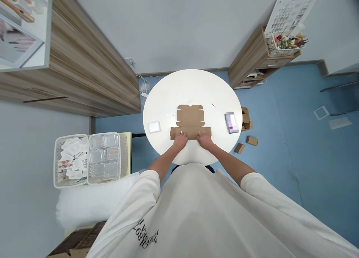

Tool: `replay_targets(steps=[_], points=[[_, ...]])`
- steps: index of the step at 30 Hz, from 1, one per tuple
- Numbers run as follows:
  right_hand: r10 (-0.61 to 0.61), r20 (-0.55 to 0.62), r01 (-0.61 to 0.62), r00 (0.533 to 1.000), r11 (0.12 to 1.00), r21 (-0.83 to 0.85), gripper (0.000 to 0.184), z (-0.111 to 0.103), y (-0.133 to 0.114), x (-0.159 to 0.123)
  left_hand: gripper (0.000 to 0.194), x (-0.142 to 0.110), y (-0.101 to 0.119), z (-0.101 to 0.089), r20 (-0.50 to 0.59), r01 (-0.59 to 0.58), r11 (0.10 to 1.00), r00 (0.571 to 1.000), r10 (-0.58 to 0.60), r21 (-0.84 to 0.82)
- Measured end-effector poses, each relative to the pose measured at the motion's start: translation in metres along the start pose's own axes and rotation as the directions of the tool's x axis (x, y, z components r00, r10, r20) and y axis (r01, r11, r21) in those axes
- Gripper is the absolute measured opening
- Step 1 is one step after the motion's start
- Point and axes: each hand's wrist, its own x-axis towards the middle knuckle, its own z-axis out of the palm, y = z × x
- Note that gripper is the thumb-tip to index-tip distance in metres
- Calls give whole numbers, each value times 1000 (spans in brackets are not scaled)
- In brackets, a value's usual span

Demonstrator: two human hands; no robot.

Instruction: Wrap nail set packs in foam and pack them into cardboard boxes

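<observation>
A flat, unfolded brown cardboard box (pixel 190 116) lies on the white round table (pixel 193 86) in front of me. Its notched flap points away from me, and a wider strip runs along the near side. At the left part of that strip, my left hand (pixel 181 140) grips the near edge with bent fingers. My right hand (pixel 205 141) holds the same edge on the right, its fingers curled over the cardboard. Both thumbs are hard to make out.
A small white framed card (pixel 154 127) lies left on the table, a blurred purple-and-white item (pixel 231 122) right. Small cardboard boxes (pixel 252 140) sit on the floor at right. White baskets (pixel 104 134) with clear containers and packets stand left, near a wooden cabinet (pixel 92 63).
</observation>
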Motion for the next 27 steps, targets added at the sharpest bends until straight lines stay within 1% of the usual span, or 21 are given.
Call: replay_targets(steps=[2,4,6,7,8,9,10,11,13,15,16,19,21,23,24,25,27], points=[[18,21,-18,1000,999,37,37,0,-1,-3,30,0,2,1,9,-4,1000,1000,4,-14],[48,21,-50,999,993,109,39,-3,1,-1,28,2,2,2,39,2,1000,999,-1,-15],[130,-10,-125,991,969,212,41,-8,6,8,28,5,2,2,59,6,1000,998,-6,-3],[197,-40,-180,980,946,268,42,-12,11,14,28,6,3,3,61,9,1000,998,-9,5],[260,-80,-222,962,921,320,41,-16,15,21,29,7,3,3,60,11,1000,998,-12,10],[332,-130,-266,934,892,366,39,-20,20,29,29,7,4,4,60,16,1000,998,-17,11],[407,-170,-311,897,858,409,37,-23,26,38,30,7,4,4,61,22,1000,998,-22,7],[465,-187,-345,865,823,451,37,-27,31,46,31,7,5,4,63,29,1000,998,-29,2],[558,-184,-401,809,753,522,37,-34,41,63,33,6,6,4,66,42,999,997,-42,-10],[632,-155,-439,759,674,594,37,-38,48,76,35,5,6,4,59,61,998,996,-59,-24],[659,-144,-444,738,635,632,36,-40,51,82,37,4,6,3,53,71,997,996,-70,-32],[700,-108,-405,706,524,749,31,-45,56,95,40,4,5,3,55,91,995,995,-88,-42],[733,-59,-388,678,424,819,29,-49,59,102,39,3,5,4,75,79,996,994,-76,-37],[763,-7,-389,646,337,857,30,-53,62,106,38,3,4,4,91,67,997,994,-63,-41],[772,4,-390,635,316,865,30,-55,63,108,37,3,4,4,93,64,997,994,-60,-46],[776,2,-388,631,313,867,30,-57,64,109,37,2,4,4,90,65,997,994,-60,-50],[761,-25,-383,649,355,853,21,-60,66,109,39,1,5,3,76,73,996,995,-69,-53]])
